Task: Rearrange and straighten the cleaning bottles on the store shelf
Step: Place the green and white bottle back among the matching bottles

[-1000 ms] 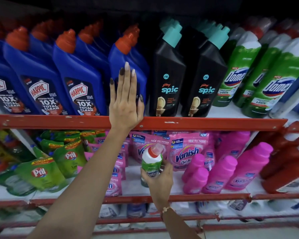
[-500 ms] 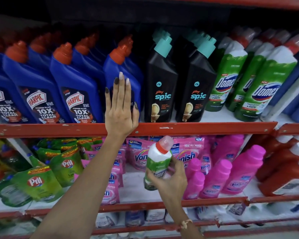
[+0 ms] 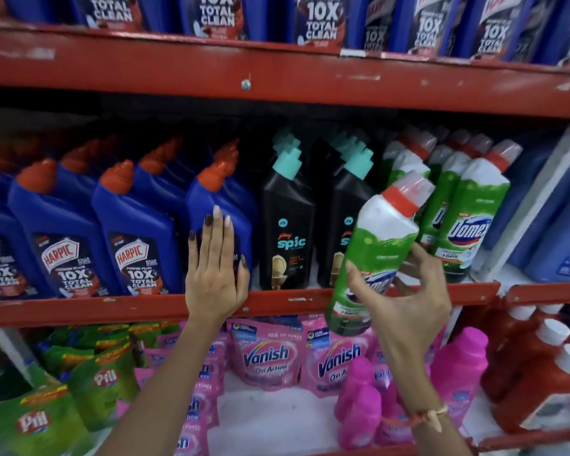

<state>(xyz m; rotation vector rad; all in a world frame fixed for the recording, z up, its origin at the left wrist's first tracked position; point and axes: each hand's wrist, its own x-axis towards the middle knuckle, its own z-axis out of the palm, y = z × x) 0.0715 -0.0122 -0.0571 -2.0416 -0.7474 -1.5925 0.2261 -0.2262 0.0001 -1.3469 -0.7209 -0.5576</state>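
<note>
My right hand (image 3: 405,311) grips a green and white Domex bottle (image 3: 375,255) with a red cap, tilted to the right, in front of the middle shelf's red edge (image 3: 112,307). It partly hides the right-hand black Spic bottle (image 3: 343,205). My left hand (image 3: 216,271) lies flat, fingers together, against a blue Harpic bottle (image 3: 224,199) at the right end of the Harpic row. Another black Spic bottle (image 3: 285,225) stands between the two hands. A row of Domex bottles (image 3: 468,218) stands on the shelf just right of the held one.
More Harpic bottles (image 3: 320,18) fill the top shelf above a red rail (image 3: 277,80). On the lower shelf are green Pril pouches (image 3: 102,376), pink Vanish pouches (image 3: 267,357), pink bottles (image 3: 458,366) and red bottles (image 3: 540,373). Blue bottles (image 3: 560,225) stand at far right.
My right hand has lifted the Domex bottle from the lower shelf up to the middle shelf's height and rightward. The view has tilted up. My left hand stays on the Harpic bottle.
</note>
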